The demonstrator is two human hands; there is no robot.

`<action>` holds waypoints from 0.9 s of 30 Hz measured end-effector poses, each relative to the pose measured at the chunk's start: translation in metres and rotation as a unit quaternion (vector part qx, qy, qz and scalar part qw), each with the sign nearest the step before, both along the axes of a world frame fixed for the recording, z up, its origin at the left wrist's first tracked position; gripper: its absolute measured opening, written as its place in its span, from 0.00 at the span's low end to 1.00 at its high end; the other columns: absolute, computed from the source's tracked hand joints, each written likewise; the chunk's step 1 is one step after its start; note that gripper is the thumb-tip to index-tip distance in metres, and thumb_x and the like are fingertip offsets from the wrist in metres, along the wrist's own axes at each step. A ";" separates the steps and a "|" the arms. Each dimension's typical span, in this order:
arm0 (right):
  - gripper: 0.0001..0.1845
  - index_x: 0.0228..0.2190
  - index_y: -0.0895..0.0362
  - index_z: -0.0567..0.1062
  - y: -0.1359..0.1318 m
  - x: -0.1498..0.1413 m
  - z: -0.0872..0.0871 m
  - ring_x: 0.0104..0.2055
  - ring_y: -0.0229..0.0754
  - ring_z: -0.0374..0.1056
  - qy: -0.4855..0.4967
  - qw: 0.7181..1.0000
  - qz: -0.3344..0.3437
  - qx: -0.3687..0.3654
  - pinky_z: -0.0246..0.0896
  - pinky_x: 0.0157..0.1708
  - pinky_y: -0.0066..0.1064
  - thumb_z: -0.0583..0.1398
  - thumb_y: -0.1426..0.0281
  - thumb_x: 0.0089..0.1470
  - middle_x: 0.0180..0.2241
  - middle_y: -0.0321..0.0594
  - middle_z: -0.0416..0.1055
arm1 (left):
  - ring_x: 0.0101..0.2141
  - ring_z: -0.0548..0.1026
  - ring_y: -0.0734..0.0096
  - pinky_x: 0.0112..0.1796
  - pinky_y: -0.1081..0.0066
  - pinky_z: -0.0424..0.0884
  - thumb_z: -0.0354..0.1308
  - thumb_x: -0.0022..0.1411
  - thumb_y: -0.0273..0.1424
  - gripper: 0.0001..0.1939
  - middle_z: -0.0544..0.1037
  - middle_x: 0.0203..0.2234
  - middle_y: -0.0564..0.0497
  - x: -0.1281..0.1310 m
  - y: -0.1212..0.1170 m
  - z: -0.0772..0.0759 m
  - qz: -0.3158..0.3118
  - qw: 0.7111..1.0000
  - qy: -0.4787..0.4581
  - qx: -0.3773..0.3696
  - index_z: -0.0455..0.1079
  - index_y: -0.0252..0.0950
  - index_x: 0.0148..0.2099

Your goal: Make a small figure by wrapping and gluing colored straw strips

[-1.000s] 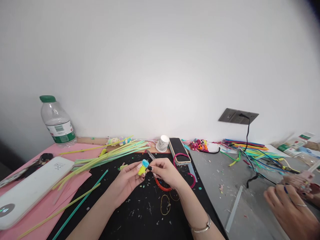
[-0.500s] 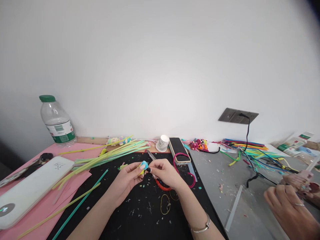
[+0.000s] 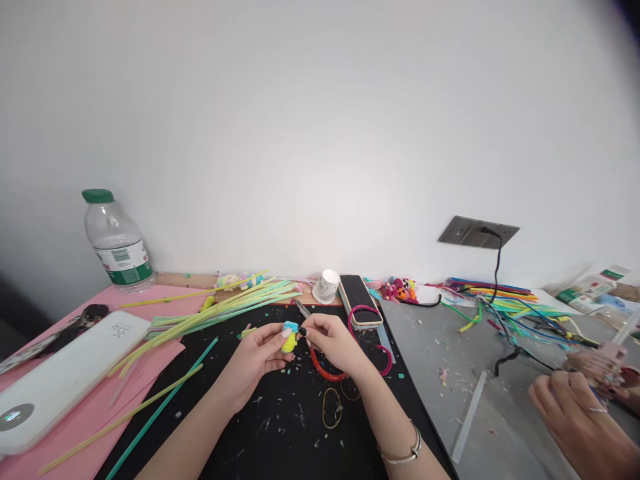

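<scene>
My left hand (image 3: 257, 357) is closed around a small fuzzy figure (image 3: 289, 337), yellow below and blue on top, held over the black mat (image 3: 280, 427). My right hand (image 3: 333, 341) pinches the blue top of the same figure with thumb and forefinger. Both hands meet at the mat's far middle. A red hairband (image 3: 323, 370) lies just under my right hand. Yellow and green pipe cleaners (image 3: 220, 308) fan out to the left of my hands.
A water bottle (image 3: 116, 245), a white case (image 3: 60, 380) and pink paper (image 3: 95, 407) are at left. A paper cup (image 3: 326, 287), a phone (image 3: 361, 301) and a pink hairband (image 3: 385, 353) lie behind. Another person's hands (image 3: 583, 413) work at right by coloured pipe cleaners (image 3: 500, 300).
My left hand has turned the figure a little and lowered it slightly. My right fingers have shifted on its blue top. The other person's hands have moved slightly.
</scene>
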State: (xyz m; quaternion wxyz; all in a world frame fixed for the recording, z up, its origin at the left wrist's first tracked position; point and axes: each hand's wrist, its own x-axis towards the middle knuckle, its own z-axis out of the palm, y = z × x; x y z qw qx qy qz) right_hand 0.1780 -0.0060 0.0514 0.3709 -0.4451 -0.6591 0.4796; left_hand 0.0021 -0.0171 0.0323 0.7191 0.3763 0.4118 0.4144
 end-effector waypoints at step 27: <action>0.07 0.22 0.58 0.69 -0.010 -0.020 -0.011 0.21 0.32 0.55 -0.160 0.960 -0.121 0.196 0.50 0.22 0.24 0.54 0.74 0.49 0.19 0.32 0.61 | 0.29 0.76 0.63 0.33 0.67 0.71 0.62 0.48 0.42 0.19 0.78 0.32 0.47 0.005 0.006 -0.010 0.100 0.969 0.159 0.159 0.74 0.34 0.40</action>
